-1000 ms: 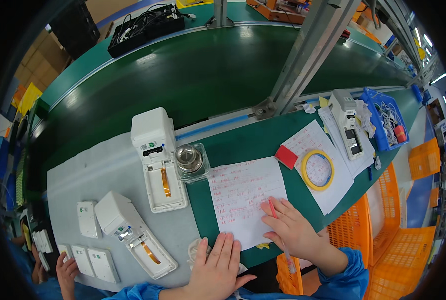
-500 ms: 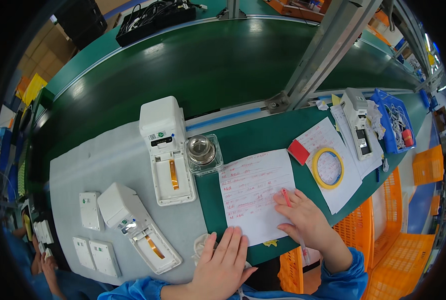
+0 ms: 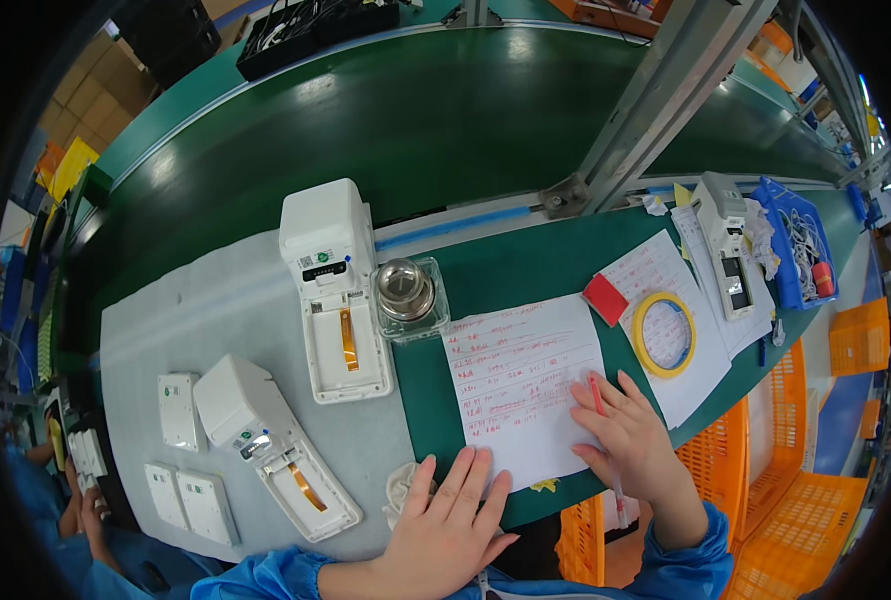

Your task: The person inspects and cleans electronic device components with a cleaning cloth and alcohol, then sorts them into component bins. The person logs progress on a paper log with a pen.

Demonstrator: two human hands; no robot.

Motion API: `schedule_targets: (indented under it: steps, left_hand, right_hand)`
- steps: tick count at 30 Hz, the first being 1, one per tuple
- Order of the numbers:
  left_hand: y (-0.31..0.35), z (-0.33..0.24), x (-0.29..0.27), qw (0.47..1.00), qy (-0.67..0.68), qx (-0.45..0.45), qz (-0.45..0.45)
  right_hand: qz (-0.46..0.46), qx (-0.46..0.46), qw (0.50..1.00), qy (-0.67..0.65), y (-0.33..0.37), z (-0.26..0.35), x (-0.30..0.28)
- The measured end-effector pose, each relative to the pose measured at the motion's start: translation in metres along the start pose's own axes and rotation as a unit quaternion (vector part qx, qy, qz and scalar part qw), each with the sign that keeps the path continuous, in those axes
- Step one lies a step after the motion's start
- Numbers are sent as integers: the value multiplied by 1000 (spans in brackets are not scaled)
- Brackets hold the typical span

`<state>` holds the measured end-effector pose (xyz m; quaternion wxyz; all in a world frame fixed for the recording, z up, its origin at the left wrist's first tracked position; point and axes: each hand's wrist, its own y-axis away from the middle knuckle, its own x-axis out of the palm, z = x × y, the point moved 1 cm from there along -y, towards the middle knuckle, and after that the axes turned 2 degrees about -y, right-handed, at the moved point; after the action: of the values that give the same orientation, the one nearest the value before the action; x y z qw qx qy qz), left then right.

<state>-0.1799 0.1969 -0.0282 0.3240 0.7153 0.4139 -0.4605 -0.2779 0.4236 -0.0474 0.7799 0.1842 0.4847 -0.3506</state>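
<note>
Red ink point(image 3: 506, 409) could smudge if our right hand point(image 3: 626, 440), gripping the pen point(image 3: 597, 395), drags across the sheet point(image 3: 541, 452), left hand point(image 3: 448, 535) open at its seven o'clock.

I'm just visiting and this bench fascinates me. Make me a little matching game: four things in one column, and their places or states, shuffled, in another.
Things
1. Red pen
2. Yellow ring
3. Blue bin
4. Left hand

Places and states
A. Contains white cables
B. Flat, fingers spread, by the lower-left corner of the written sheet
C. In the right hand
D. Lying on a second sheet, right of the written sheet

Right pairs: 1-C, 2-D, 3-A, 4-B
</note>
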Motion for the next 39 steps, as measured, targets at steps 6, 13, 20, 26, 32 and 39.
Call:
schedule_targets:
  steps: [6,13,20,26,32,39]
  left_hand:
    - [0,2,2,1000,-22,14,-13]
    - [-4,0,1,999,-30,4,-32]
    - [-5,5,-2,998,-20,8,-65]
    - [-5,7,-1,994,27,-21,-103]
    - [-4,12,7,997,4,-12,-72]
    - [-7,9,2,997,-11,-6,-72]
  right_hand:
    - [23,4,1000,-16,9,6,-10]
    - [-15,-115,987,112,14,7,-10]
    - [0,-155,981,115,13,3,-20]
    - [18,-113,993,41,13,8,-22]
    - [0,-100,995,12,12,5,-20]
    - [-81,108,922,-362,-11,-2,-7]
